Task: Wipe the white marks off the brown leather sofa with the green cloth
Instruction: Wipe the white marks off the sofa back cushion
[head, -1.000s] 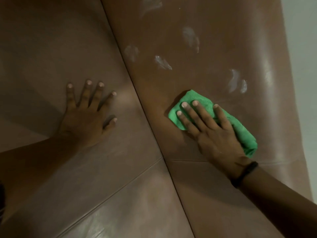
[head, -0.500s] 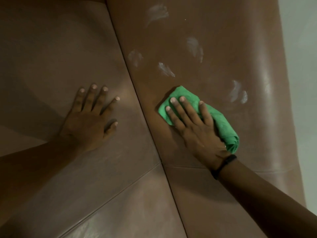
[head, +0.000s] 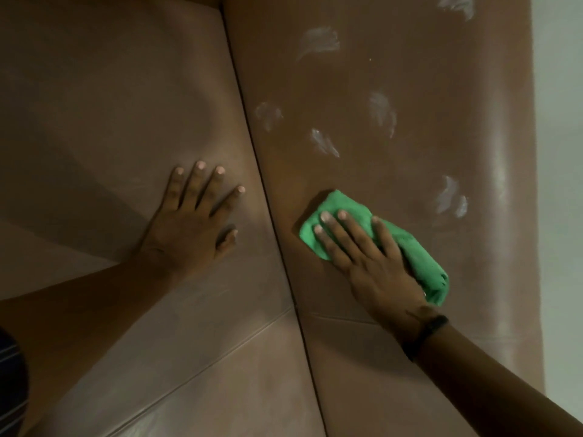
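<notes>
The right hand lies flat, fingers nearly straight, pressing the folded green cloth against the brown sofa, just right of the seam. The cloth pokes out beyond the fingertips and beside the wrist. White marks sit above and to the right, clear of the cloth. The left hand rests open and empty, fingers spread, on the neighbouring cushion.

Both forearms bare, no sleeves. Thin black wristband just behind right hand. Left hand: no band, no rings. Short pale nails. Dark striped fabric well behind left hand, by frame edge.
</notes>
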Action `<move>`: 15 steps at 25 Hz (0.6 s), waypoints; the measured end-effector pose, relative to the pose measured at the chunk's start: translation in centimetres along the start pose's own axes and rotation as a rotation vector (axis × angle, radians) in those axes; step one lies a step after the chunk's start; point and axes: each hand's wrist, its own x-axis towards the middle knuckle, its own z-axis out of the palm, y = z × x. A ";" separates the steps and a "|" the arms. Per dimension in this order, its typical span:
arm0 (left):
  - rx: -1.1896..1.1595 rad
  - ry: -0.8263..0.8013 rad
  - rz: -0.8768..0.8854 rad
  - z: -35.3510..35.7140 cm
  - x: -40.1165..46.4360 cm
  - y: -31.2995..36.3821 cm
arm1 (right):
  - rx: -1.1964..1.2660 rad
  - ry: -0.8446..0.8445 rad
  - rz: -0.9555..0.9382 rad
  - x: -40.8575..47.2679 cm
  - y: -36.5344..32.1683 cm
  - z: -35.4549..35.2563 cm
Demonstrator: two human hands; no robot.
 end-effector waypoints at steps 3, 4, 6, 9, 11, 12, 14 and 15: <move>-0.004 -0.031 -0.011 -0.6 -0.2 0.2 | 0.035 0.035 0.089 -3.4 4.8 -0.5; 0.008 -0.038 -0.018 -0.7 -0.1 0.4 | 0.036 0.073 0.158 -2.3 6.1 -1.1; 0.042 -0.038 -0.014 -0.9 0.7 0.5 | 0.042 0.151 0.227 1.2 7.1 -1.8; 0.032 -0.085 0.025 -1.2 1.4 0.8 | 0.043 0.126 0.155 -0.6 5.9 -1.1; 0.036 -0.122 0.016 -1.3 1.4 0.7 | 0.013 0.094 0.156 -3.9 6.6 -1.2; 0.031 -0.127 0.016 -1.4 1.4 0.8 | -0.013 0.096 0.167 -4.3 7.7 -1.3; 0.005 -0.101 0.021 -1.4 1.3 1.0 | -0.030 0.115 0.211 -2.1 9.1 -1.9; -0.001 -0.080 0.011 -1.2 1.4 0.9 | -0.025 0.134 0.228 -0.4 9.1 -2.0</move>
